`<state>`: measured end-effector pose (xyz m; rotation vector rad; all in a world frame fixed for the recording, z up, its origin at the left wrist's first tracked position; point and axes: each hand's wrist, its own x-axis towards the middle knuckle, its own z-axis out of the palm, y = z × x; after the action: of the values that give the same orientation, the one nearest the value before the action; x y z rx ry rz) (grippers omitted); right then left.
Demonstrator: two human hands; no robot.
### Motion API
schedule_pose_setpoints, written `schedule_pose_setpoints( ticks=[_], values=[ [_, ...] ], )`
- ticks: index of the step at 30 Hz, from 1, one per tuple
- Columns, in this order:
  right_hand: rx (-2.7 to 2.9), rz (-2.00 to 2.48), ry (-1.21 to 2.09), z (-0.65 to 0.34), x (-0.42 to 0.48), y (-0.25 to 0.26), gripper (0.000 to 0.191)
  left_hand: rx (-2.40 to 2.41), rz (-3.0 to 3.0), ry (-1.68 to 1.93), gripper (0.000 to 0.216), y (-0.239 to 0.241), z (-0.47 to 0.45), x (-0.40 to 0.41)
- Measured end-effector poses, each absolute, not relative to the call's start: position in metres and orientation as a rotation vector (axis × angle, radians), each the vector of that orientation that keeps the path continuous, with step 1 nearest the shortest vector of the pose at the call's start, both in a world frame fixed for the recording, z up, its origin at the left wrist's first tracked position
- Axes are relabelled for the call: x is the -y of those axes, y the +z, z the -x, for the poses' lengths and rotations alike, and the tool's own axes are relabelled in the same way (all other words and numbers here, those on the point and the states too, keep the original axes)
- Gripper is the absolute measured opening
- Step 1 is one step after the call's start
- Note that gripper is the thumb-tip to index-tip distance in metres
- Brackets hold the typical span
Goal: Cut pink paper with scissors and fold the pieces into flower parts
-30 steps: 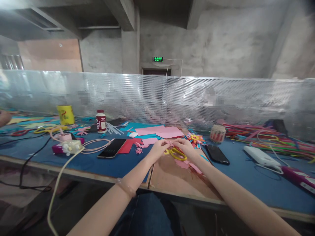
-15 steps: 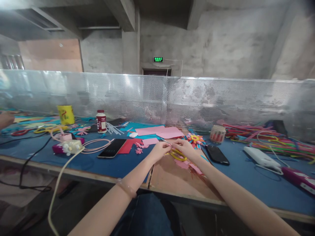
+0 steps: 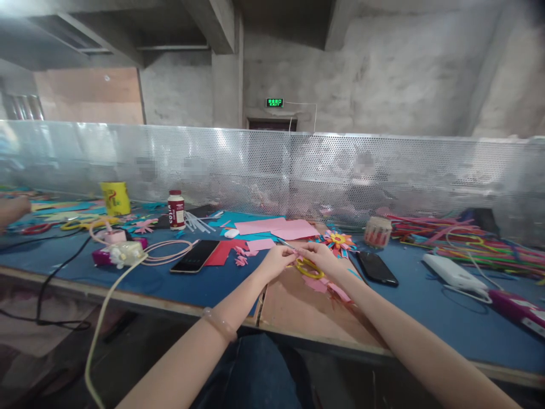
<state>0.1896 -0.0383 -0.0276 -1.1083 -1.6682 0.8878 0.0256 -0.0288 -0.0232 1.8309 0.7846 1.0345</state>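
Observation:
Close together over the wooden board (image 3: 315, 318), my left hand (image 3: 277, 263) and my right hand (image 3: 322, 259) meet at their fingertips. Both are closed in a pinch on a small piece of pink paper (image 3: 297, 253), mostly hidden by the fingers. A pair of scissors (image 3: 310, 269) with yellow handles stays in my right hand, its blades pointing to the upper left. Pink paper scraps (image 3: 317, 284) lie below the handles. Just behind my right hand sits an orange, yellow and blue paper flower (image 3: 339, 241).
Pink sheets (image 3: 294, 229), red paper (image 3: 221, 253) and cut pink pieces (image 3: 241, 260) lie ahead and left. Phones (image 3: 196, 256) (image 3: 377, 268) flank my hands. A jar (image 3: 377, 232), bottle (image 3: 176, 210), power strip (image 3: 121, 254) and cables stand around. Another person's hand (image 3: 15, 209) is far left.
My hands keep almost the same place and pinch, with only slight finger movement. At the far left, the other person's hand has shifted slightly right.

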Motion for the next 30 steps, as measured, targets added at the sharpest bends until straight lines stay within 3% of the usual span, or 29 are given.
schedule_pose_setpoints(
  ticks=[14, 18, 30],
  values=[
    [1.684, 1.160, 0.619, -0.190, 0.037, -0.022, 0.029, -0.783, -1.797, 1.052, 0.028, -0.026, -0.026, 0.026],
    [1.725, 1.147, 0.674, -0.191, 0.037, -0.022, 0.023, -0.799, -1.761, 1.088, 0.027, -0.026, -0.027, 0.027],
    [1.718, 1.118, 0.709, -0.188, 0.043, -0.020, 0.030, -0.791, -1.874, 1.284, 0.014, -0.030, -0.027, 0.014]
  ],
)
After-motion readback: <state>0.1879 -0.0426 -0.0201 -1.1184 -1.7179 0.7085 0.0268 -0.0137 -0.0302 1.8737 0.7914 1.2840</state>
